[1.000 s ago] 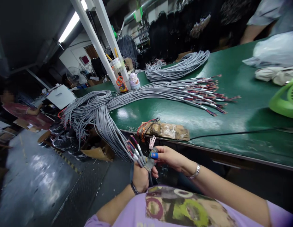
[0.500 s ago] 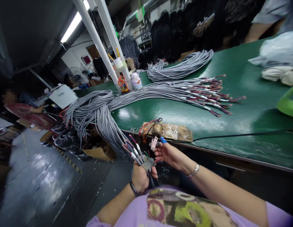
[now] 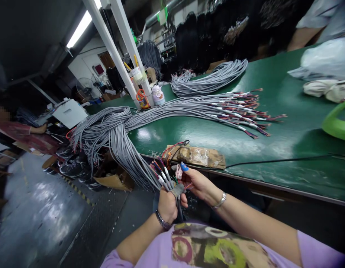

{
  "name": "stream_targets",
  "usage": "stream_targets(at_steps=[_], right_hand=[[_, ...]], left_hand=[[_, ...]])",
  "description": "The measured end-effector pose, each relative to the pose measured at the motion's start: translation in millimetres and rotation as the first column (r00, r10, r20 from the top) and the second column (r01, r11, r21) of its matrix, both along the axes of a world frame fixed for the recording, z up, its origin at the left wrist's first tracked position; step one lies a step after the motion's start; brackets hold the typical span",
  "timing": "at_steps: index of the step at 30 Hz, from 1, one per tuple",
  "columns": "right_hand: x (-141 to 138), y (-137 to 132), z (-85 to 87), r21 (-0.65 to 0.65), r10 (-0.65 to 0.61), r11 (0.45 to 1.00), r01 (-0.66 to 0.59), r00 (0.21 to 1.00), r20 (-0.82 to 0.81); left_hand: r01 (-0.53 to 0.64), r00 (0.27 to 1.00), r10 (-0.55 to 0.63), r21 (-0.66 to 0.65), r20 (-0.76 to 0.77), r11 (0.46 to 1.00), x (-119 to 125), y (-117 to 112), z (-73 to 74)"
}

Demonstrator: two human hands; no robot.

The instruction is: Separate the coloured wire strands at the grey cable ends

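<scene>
At the lower centre of the frame, a sheaf of grey cables [image 3: 166, 181] is gripped in the left hand [image 3: 167, 205], its fingers closed and its thumb, in a grey cover, pressed across. The cables' long axis tilts up and slightly left in the frame, with white bands and stripped coloured wires at the upper ends. A dark cable [image 3: 180, 213] runs down below the same fist.

Thin green and red wires [image 3: 187, 186] stick out above that thumb, between the two hands. The right hand [image 3: 199, 183] is just right of them, its fingers pinched narrow on a small pink piece [image 3: 179, 172], which stands nearly upright, just right of the sheaf's tips. Whether pink piece and wires touch is too small to tell.

Above both hands runs the near edge of the green bench [image 3: 273, 143], with a worn block [image 3: 202, 155] lying along it. A larger cable bundle [image 3: 130, 154] hangs over that edge close to the left, leaving more open room below and right.
</scene>
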State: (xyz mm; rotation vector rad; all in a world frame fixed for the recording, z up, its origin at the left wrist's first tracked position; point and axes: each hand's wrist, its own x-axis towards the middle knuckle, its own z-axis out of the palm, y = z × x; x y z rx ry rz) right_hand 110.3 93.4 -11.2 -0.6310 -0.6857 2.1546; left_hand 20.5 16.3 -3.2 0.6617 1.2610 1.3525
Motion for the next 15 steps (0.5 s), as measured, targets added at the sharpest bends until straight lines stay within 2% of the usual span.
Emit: stream_targets(at_steps=[4, 9, 12, 15], right_hand=[[3, 0, -3.5, 0.004, 0.048, 0.999, -0.048, 0.998, -0.028], [23, -10, -15.6, -0.041, 0.149, 0.988, -0.149, 0.989, 0.007], [33, -24, -20.1, 0.077, 0.221, 0.971, -0.226, 0.973, 0.071], [32, -38, -17.8, 0.258, 0.168, 0.941, -0.221, 0.963, 0.213]], left_hand=[[-0.015, 1.0, 0.015, -0.009, 0.013, 1.0, -1, -3, 1.8], [-0.086, 0.996, 0.086, 0.015, -0.003, 0.996, -7, -14, -2.1], [-0.121, 0.992, 0.123, 0.048, -0.034, 0.991, -10, -18, -10.3], [-0.113, 0.99, 0.118, 0.072, -0.073, 0.991, -10, -20, -15.9]])
